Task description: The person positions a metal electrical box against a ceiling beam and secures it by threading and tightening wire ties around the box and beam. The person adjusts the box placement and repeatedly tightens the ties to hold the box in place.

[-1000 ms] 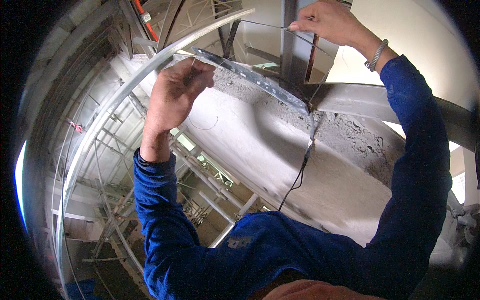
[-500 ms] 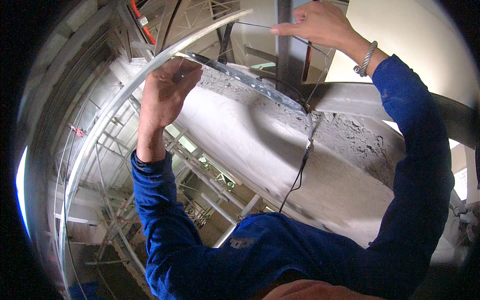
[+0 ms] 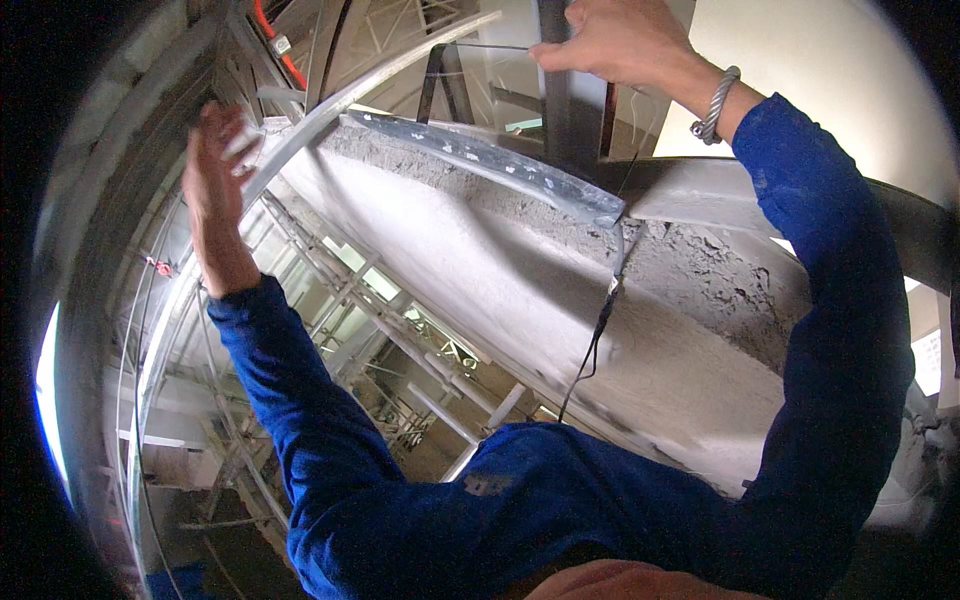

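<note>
My left hand [image 3: 212, 185] is raised at the left, smeared by motion, with its fingers apart and nothing seen in them. It is beside a long curved pale metal tube [image 3: 345, 97]. At the top, my right hand [image 3: 625, 42] has its thumb and curled fingers at a thin dark wire [image 3: 490, 46]; some fingers are cut off by the frame's edge. A flat dark-grey bar [image 3: 490, 163] with pale specks slants below it along the rough upper edge of a whitish curved panel [image 3: 480, 255]. A dark cable [image 3: 607, 310] hangs from the bar's right end.
A grey steel beam [image 3: 700, 195] crosses behind my right arm. Scaffold pipes [image 3: 400, 345] stand below, at a lower level. An orange-red strap [image 3: 280, 45] hangs at upper left. A cream panel [image 3: 800, 90] fills the upper right.
My left hand has come away from the bar's left end, moved left and opened its fingers. The right hand has shifted slightly up and left. More of the bar shows.
</note>
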`<action>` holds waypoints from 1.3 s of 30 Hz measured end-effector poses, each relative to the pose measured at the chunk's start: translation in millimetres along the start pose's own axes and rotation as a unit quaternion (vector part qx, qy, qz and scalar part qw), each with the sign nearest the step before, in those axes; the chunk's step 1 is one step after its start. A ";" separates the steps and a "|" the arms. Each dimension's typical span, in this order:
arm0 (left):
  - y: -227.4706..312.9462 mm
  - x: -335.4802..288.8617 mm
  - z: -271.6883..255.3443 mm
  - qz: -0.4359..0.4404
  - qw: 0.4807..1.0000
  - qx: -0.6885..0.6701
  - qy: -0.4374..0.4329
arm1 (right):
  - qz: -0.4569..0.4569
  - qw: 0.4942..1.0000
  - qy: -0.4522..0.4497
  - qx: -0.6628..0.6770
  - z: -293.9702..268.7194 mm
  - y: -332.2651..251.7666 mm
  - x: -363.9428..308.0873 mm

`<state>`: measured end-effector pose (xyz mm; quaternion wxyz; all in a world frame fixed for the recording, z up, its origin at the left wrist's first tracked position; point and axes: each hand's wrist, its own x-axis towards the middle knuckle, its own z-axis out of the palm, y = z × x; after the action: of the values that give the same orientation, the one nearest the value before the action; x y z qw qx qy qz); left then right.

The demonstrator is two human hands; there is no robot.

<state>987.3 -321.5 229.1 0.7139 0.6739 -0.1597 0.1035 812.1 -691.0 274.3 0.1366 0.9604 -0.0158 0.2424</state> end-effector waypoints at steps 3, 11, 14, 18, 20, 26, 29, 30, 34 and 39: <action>17.0 43.9 23.8 0.220 0.969 0.095 0.055 | 0.042 0.998 -0.047 0.014 -3.5 -2.6 1.4; 64.8 78.7 200.2 0.510 0.594 0.565 -0.261 | 0.054 0.998 -0.026 0.021 1.6 -2.0 1.4; 55.5 66.6 236.2 0.340 0.665 0.343 -0.570 | 0.036 0.997 0.050 0.045 13.2 2.7 1.2; 31.0 59.6 245.5 0.104 0.642 0.249 -0.718 | 0.053 0.996 0.029 0.064 20.4 7.9 2.4; 27.9 64.1 248.0 0.020 0.647 0.253 -0.719 | 0.009 0.994 0.089 0.064 20.2 8.4 2.0; 21.6 66.7 257.3 -0.081 0.662 0.215 -0.714 | 0.022 0.997 0.059 0.052 15.5 8.7 1.6; 16.8 69.2 252.9 0.019 0.723 0.238 -0.648 | 0.017 0.997 0.058 0.053 15.1 7.2 1.0; 18.6 73.7 253.0 0.062 0.701 0.273 -0.656 | 0.007 0.996 0.077 0.051 14.3 6.8 0.9; 21.0 88.0 271.2 0.115 0.681 0.367 -0.623 | 0.011 0.996 0.069 0.061 8.9 3.9 -0.6; 29.2 90.8 296.5 0.398 0.651 0.427 -0.485 | 0.036 0.996 -0.011 0.082 -0.6 4.3 -1.7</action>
<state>1034.8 -620.7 301.6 0.0579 0.7302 -0.6744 0.0927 809.9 -695.1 275.1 0.0483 0.9697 -0.0317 0.2372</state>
